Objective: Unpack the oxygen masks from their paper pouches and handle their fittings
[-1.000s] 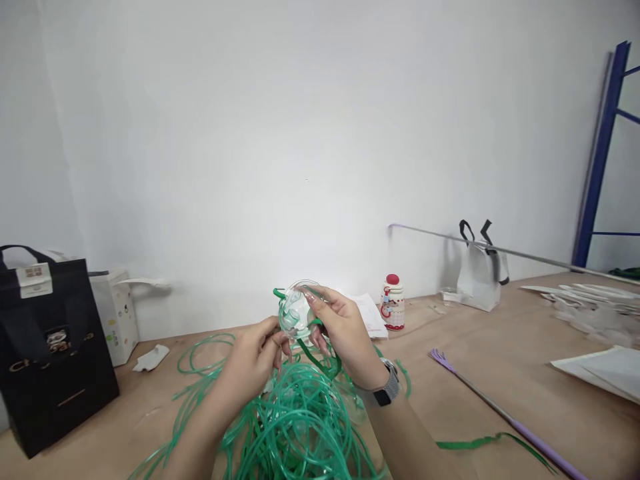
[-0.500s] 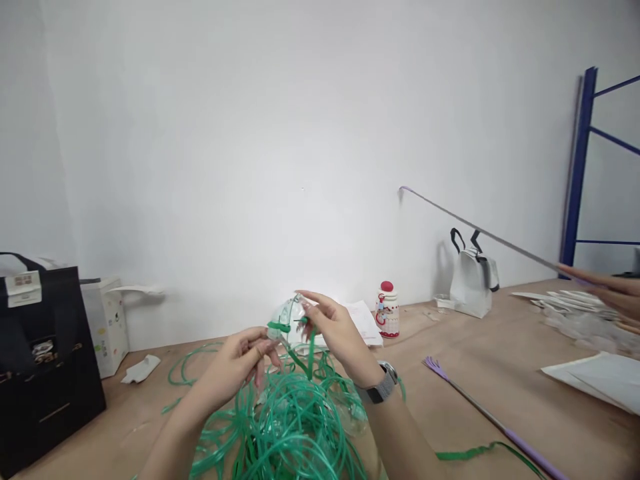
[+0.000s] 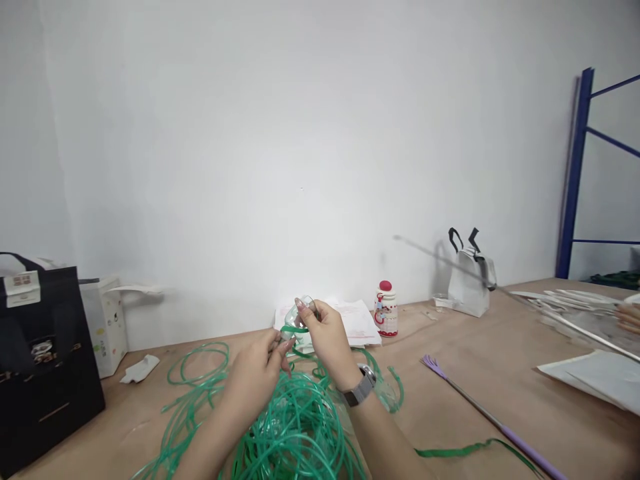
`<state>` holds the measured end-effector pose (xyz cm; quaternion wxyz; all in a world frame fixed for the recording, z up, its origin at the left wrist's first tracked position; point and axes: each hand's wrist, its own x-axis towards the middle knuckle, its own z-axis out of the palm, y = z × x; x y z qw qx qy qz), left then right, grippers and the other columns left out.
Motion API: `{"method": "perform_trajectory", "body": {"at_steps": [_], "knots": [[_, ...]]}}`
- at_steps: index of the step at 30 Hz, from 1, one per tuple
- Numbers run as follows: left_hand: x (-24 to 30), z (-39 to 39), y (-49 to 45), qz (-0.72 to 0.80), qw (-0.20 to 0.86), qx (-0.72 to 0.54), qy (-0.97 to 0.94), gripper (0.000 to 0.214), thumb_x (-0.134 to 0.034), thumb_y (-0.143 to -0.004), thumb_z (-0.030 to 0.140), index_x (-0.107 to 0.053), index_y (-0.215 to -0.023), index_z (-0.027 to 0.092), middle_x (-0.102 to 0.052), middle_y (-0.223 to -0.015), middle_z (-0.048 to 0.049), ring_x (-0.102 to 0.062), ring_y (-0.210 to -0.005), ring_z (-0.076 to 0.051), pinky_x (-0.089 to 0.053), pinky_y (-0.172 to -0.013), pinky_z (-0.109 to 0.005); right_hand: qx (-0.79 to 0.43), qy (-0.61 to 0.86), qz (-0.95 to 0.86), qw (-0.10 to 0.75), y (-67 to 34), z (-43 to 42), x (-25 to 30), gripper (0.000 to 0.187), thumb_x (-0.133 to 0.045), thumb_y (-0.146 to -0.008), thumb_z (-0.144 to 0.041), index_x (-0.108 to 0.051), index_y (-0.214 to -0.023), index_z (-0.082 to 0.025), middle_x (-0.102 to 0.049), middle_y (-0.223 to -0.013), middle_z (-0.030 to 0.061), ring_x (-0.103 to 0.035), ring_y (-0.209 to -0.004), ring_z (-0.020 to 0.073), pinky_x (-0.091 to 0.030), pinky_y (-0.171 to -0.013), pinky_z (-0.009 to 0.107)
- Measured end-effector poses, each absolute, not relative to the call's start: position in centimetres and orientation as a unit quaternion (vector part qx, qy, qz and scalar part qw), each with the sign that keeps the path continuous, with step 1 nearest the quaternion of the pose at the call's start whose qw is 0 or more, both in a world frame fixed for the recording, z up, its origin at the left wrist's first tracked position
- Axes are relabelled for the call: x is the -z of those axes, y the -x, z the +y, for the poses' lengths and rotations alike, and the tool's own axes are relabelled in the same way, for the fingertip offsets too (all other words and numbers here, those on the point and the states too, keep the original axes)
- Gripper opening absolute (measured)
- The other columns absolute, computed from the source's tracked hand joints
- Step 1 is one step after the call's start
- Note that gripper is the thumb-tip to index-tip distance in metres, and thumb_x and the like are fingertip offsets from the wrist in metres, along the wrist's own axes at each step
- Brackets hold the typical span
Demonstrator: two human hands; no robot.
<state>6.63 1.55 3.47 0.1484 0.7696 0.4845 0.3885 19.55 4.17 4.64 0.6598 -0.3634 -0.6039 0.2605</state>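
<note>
A clear plastic oxygen mask (image 3: 294,320) with a green strap (image 3: 295,329) across it is held up between my two hands, above a tangle of green tubing (image 3: 295,433). My right hand (image 3: 324,340), with a watch on its wrist, pinches the mask's upper right side between thumb and fingers. Close by on the left, my left hand (image 3: 260,363) has its fingertips pinched at the strap's left end by the mask's lower edge. Its exact grip is partly hidden by the fingers. More clear plastic lies in and beside the tubing.
Papers (image 3: 357,323) and a red-capped bottle (image 3: 386,310) stand by the wall. A purple back scratcher (image 3: 480,407) and a green strip (image 3: 460,452) lie at right. A co-worker's hand (image 3: 630,317) is near a blurred stick. Black bag (image 3: 45,360) and white box (image 3: 107,327) at left.
My left hand has moved right and closed in on the mask. The mask has turned, and its strap ends no longer hang visibly below. The co-worker's stick has swung down.
</note>
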Motion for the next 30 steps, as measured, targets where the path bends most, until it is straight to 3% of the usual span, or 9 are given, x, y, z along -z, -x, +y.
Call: {"method": "perform_trajectory", "body": {"at_steps": [4,11,17,22,25,30], "knots": [[-3.1,1.5,-7.1,0.432,0.300,-0.429,-0.735,0.029,-0.038,-0.085,0.045,-0.047,-0.072,0.020,-0.063,-0.063,0.0015,-0.041,-0.032,-0.008,-0.032,-0.039,-0.022,-0.271,0.343,-0.613,0.658,-20.3,3.9,-5.3,0.031,-0.055,-0.079,-0.042,-0.055,-0.060,-0.017,-0.054,-0.059,-0.0008,-0.049,-0.062,0.0143,-0.038,-0.061,0.026],[-4.1,1.3,-6.9,0.402,0.440,-0.409,-0.690,0.035,-0.049,-0.075,0.051,-0.047,-0.065,0.018,-0.060,-0.052,0.0021,-0.035,-0.024,-0.004,-0.021,-0.030,-0.018,-0.284,0.316,-0.620,0.660,-20.2,3.4,-5.7,0.031,-0.056,-0.080,-0.040,-0.060,-0.061,-0.016,-0.059,-0.062,0.0015,-0.053,-0.065,0.0152,-0.040,-0.065,0.026],[-4.0,0.7,-7.1,0.469,0.305,-0.409,-0.721,0.033,-0.041,-0.081,0.051,-0.047,-0.072,0.020,-0.061,-0.059,0.0026,-0.043,-0.030,-0.009,-0.034,-0.036,-0.022,-0.292,0.326,-0.613,0.658,-20.2,4.0,-5.4,0.032,-0.058,-0.077,-0.043,-0.060,-0.061,-0.016,-0.062,-0.062,0.0020,-0.056,-0.066,0.0162,-0.042,-0.066,0.027],[-3.8,0.2,-7.4,0.487,0.265,-0.411,-0.724,0.035,-0.041,-0.082,0.055,-0.044,-0.070,0.023,-0.057,-0.053,0.0053,-0.044,-0.036,-0.011,-0.033,-0.042,-0.023,-0.295,0.322,-0.612,0.659,-20.7,3.8,-5.6,0.033,-0.059,-0.077,-0.044,-0.063,-0.062,-0.015,-0.064,-0.066,0.0038,-0.058,-0.071,0.0176,-0.044,-0.070,0.029],[-3.8,0.3,-7.3,0.499,0.217,-0.415,-0.729,0.033,-0.042,-0.083,0.051,-0.042,-0.065,0.023,-0.051,-0.044,0.0064,-0.049,-0.045,-0.014,-0.032,-0.050,-0.023,-0.299,0.321,-0.625,0.646,-20.9,3.5,-5.8,0.033,-0.059,-0.078,-0.044,-0.064,-0.063,-0.016,-0.064,-0.066,0.0034,-0.057,-0.072,0.0174,-0.043,-0.072,0.029],[-3.9,0.4,-7.0,0.512,0.148,-0.401,-0.745,0.027,-0.039,-0.086,0.042,-0.048,-0.068,0.024,-0.053,-0.046,0.0054,-0.055,-0.051,-0.017,-0.033,-0.057,-0.025,-0.328,0.301,-0.619,0.647,-20.8,3.7,-5.5,0.036,-0.057,-0.080,-0.046,-0.062,-0.063,-0.015,-0.061,-0.066,0.0023,-0.055,-0.069,0.0153,-0.041,-0.069,0.027]]}}
